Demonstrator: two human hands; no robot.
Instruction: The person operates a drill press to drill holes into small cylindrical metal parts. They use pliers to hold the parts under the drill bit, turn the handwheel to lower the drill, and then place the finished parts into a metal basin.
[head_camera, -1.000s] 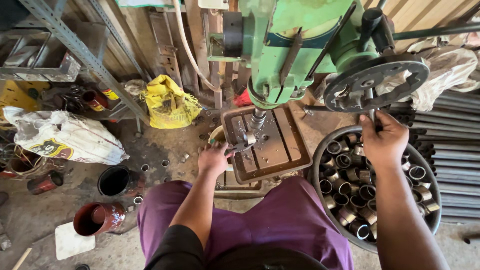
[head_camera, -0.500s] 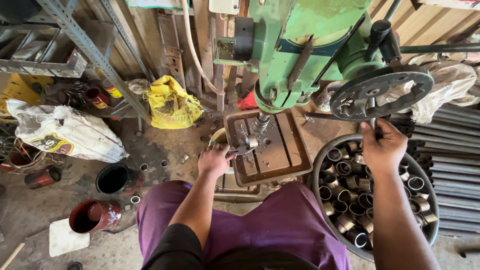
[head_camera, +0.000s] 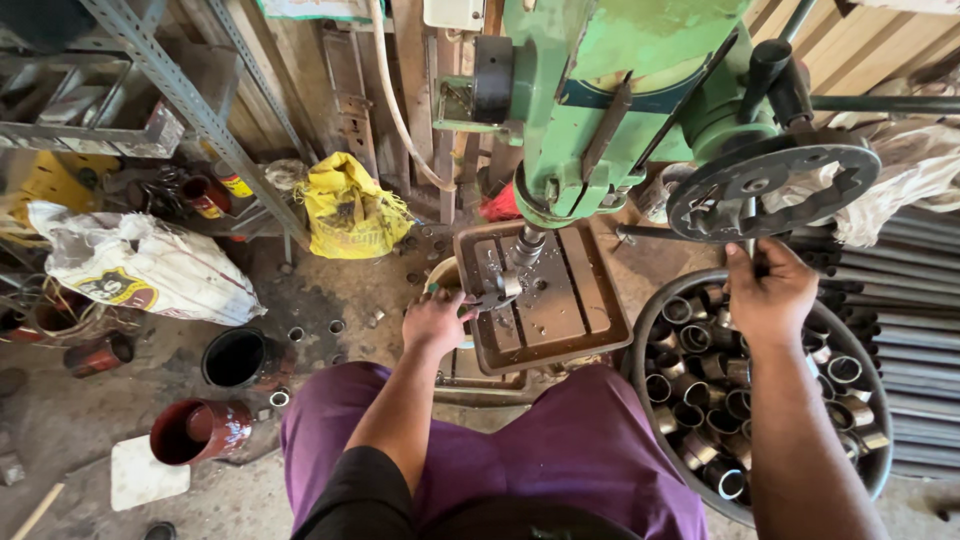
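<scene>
Left hand clamped on small grey metal ring piece, pinned flat on brown slotted drill table under the spindle for steadiness. Right hand closed around dark feed-wheel handle, far right, above round tub of short metal rings.

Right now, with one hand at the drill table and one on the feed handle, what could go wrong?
The left hand holds the small metal part right under the drill bit; fingers could get caught, or the part might spin. The right hand grips the feed handle above the tub of metal rings; a slip could strike them.
</scene>
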